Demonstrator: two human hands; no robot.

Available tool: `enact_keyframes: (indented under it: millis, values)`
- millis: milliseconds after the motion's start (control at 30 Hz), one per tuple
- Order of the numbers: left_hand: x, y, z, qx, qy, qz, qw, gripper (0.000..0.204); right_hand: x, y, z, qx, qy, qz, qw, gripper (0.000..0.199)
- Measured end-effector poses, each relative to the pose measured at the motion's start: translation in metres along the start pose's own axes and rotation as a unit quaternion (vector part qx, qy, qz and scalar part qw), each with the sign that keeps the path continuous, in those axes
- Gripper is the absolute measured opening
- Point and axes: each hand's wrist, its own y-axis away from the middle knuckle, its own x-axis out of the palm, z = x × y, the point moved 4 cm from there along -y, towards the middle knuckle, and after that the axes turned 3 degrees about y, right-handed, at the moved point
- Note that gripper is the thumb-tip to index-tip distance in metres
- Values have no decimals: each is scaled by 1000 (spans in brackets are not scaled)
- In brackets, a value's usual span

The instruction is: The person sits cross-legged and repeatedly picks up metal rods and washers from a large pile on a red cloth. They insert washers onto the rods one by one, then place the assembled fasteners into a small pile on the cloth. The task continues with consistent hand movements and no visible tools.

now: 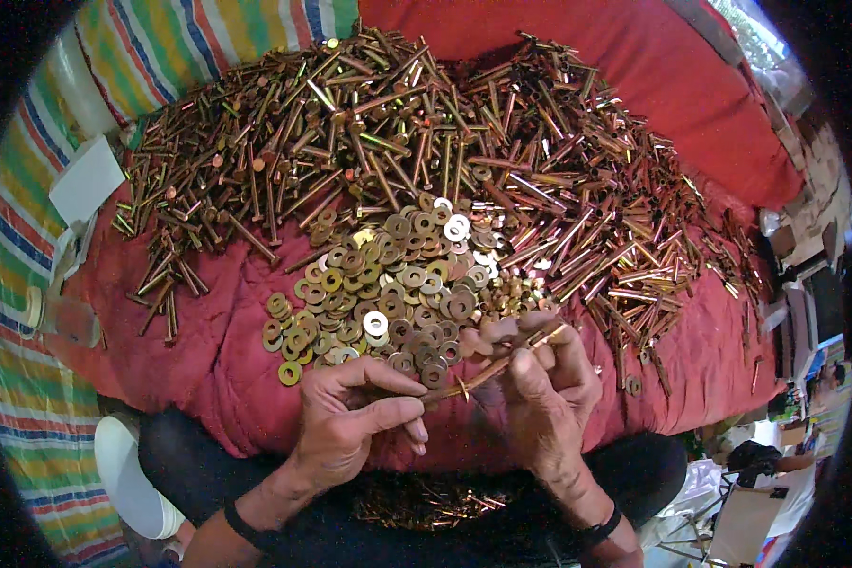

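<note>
Nearest, the two hands met over the lap: the left hand [350, 421] pinched one long brass-coloured metal bolt [488, 371] by its end, the right hand [544, 374] closed round its far end. One washer sat on the shank. Beyond lay a heap of flat gold-toned washers [398, 284], too many to count, then a larger uncountable pile of bolts [426, 133] on the red cloth [208, 350].

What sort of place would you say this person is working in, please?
Probably a home or informal workshop, with the person sitting low: a heap of brass-coloured bolts and washers lies on a red cloth over a striped mat.
</note>
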Motion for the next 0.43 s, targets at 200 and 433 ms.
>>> enact_keyframes:
  millis: [200,433]
  values:
    - [6,4,8,-19,65,-25,997,11,0,2,5,-3,39,-42,998,66]
    - [2,7,7,-73,169,-30,983,45,5,16,1,62,176,-63,980,32]
